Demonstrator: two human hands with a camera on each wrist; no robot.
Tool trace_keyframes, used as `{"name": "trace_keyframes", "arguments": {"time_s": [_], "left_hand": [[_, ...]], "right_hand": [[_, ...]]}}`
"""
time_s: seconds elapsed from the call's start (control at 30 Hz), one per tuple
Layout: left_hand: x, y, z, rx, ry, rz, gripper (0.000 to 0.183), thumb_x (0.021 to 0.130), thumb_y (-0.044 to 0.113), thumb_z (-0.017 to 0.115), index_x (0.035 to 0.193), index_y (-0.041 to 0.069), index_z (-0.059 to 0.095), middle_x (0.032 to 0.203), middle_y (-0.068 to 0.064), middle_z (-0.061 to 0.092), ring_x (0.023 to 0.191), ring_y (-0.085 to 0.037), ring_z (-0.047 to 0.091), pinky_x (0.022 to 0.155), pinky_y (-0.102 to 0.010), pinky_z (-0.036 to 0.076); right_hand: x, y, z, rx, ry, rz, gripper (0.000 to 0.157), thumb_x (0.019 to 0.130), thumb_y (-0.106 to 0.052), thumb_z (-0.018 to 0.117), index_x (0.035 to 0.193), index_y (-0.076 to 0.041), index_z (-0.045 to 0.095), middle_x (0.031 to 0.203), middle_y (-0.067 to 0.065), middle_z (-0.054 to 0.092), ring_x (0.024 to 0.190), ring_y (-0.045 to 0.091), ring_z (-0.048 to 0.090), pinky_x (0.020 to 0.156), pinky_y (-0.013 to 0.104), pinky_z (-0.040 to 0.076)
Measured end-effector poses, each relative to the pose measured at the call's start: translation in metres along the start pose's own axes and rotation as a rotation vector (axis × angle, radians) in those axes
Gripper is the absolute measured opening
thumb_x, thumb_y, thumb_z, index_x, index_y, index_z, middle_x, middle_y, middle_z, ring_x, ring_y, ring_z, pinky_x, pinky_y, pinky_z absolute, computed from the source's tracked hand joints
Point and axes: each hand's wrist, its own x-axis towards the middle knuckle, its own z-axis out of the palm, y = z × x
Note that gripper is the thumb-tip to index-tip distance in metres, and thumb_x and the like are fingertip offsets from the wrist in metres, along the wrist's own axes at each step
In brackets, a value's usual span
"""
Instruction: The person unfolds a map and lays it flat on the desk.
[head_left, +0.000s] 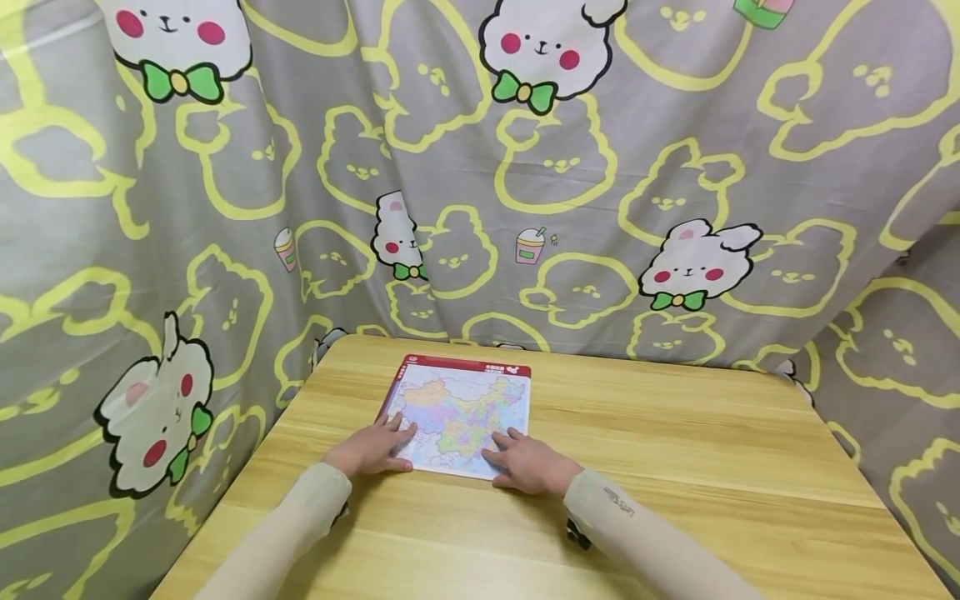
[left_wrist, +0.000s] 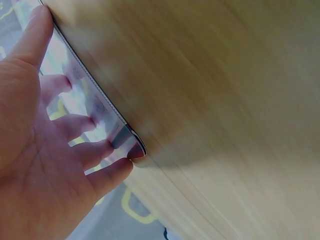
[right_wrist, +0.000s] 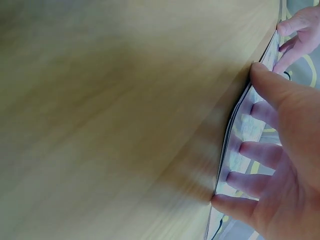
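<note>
1. I located the map board (head_left: 465, 404) on the wooden table (head_left: 690, 467), left of the middle of the head view, lying on the tabletop towards the far edge. Its near edge faced the person.
2. Board face, as I read it: a pastel map in orange, purple, pink and green, with a red band (head_left: 450, 362) along the far edge. The small print was illegible to me.
3. Left hand (head_left: 378, 447): unclenched, fingers spread, resting on the near left part of the board. In the left wrist view I saw its thumb at the board's edge and the little finger beside a rounded corner.
4. Right hand (head_left: 531, 462): likewise unclenched and spread, fingertips touching the near right part. In the right wrist view I noted its thumb and little finger at the edge, either side of a corner. I recorded neither hand as grasping.
5. Both arms wore pale sleeves (head_left: 637, 529); I saw dark lettering (head_left: 618, 502) on the right one. A dark object (head_left: 577, 534) showed beneath the right wrist, too small for me to identify.
6. Behind the table I noted a grey curtain (head_left: 465, 150) printed with yellow outlines, white rabbits (head_left: 696, 267) and pink cups (head_left: 529, 247).
</note>
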Motion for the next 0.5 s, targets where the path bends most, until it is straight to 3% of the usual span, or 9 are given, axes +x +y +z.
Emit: {"name": "trace_keyframes", "arguments": {"time_s": [0.5], "left_hand": [[0.004, 0.025, -0.003, 0.023, -0.009, 0.054, 0.072, 0.088, 0.048, 0.06, 0.145, 0.01, 0.039, 0.15, -0.026, 0.024, 0.134, -0.05, 0.02, 0.105, -0.056, 0.026]], "right_hand": [[-0.027, 0.008, 0.006, 0.002, 0.023, 0.008, 0.052, 0.094, -0.043, 0.055, 0.14, -0.019, 0.05, 0.146, 0.015, 0.039, 0.128, 0.043, 0.04, 0.1, 0.05, 0.037]]}}
